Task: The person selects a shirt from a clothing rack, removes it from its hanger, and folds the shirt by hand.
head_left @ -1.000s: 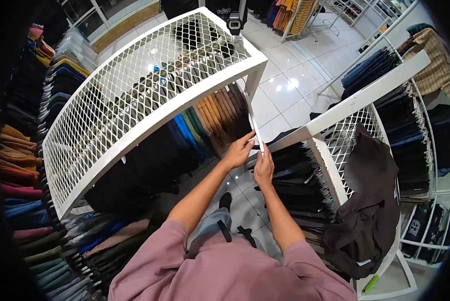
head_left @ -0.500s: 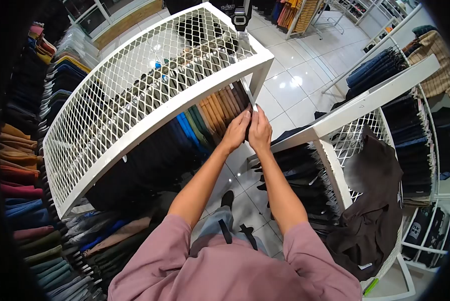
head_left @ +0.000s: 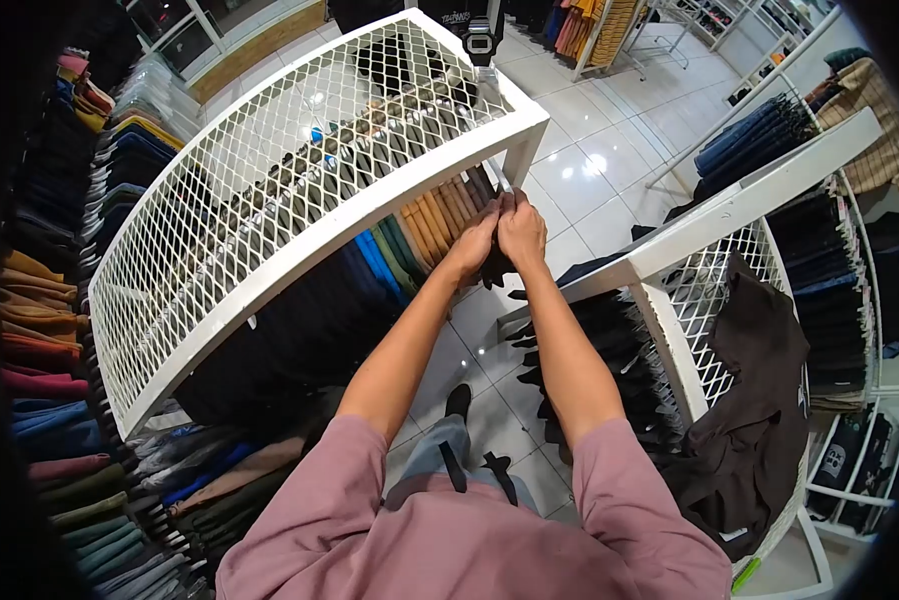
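Observation:
Both my hands are at the right end of a white mesh-topped rack, below its corner. My left hand (head_left: 475, 240) is closed, its fingers on a dark brown garment (head_left: 495, 266) that hangs between my hands. Beside it, my right hand (head_left: 521, 232) is curled round the same garment's upper edge, close to a pale strip like a hanger (head_left: 501, 178). Just left of my hands hang folded brown and tan trousers (head_left: 431, 226), then green and blue ones. My fingertips are partly hidden.
The rack's white frame (head_left: 309, 250) arches over the row. At right, a second white rack (head_left: 749, 225) bears a loose dark brown garment (head_left: 754, 400). More garments (head_left: 44, 330) hang along the left. White tiled floor (head_left: 579, 185) lies between the racks.
My right hand's fingers have curled from straighter to closed. More of the dark garment now shows below and between my hands. The view has shifted slightly.

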A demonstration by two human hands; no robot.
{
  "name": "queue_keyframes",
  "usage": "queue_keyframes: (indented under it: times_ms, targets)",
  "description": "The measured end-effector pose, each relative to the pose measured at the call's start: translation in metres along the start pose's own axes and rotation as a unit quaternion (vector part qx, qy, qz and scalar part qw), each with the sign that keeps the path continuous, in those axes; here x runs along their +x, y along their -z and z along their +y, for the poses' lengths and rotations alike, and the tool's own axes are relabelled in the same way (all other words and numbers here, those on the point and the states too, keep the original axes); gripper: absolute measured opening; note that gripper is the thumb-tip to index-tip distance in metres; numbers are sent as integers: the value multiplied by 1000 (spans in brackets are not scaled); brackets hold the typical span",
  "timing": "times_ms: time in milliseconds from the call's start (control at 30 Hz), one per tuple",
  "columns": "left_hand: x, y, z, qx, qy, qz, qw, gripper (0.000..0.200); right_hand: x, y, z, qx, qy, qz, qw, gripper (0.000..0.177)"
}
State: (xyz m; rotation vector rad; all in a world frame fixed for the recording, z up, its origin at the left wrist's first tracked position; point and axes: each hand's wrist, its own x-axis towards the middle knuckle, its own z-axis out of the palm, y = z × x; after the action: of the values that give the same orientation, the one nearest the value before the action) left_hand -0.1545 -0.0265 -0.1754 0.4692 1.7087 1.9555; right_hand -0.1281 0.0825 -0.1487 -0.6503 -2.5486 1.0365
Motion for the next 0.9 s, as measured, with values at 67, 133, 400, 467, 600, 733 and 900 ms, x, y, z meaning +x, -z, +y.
queue_keyframes:
  times_ms: [67,133,400,467,600,733,900]
  targets:
    - [5,5,-18,-8,28,-12,1000,63,2,1,2,-35,-67,-42,996,45]
    - [7,7,-21,-28,33,-47,998,64,-4,2,3,-43,-90,-36,994,44]
    - [-44,-6,-33,178,38,19,983,65,-41,5,20,-11,-65,64,996,46]
    - [-74,-20,-7,148,15,26,989,60,-67,15,17,73,-18,100,992,41]
    - [-137,-50,44,78,-23,34,996,48,-165,101,-27,158,44,91,982,36]
    - [-182,-99,100,131,-55,-92,986,43,-258,181,-25,124,42,150,980,39]
    - [-197,-180,135,225,-230,-238,916,30,-332,273,-1,-59,2,294,954,33]
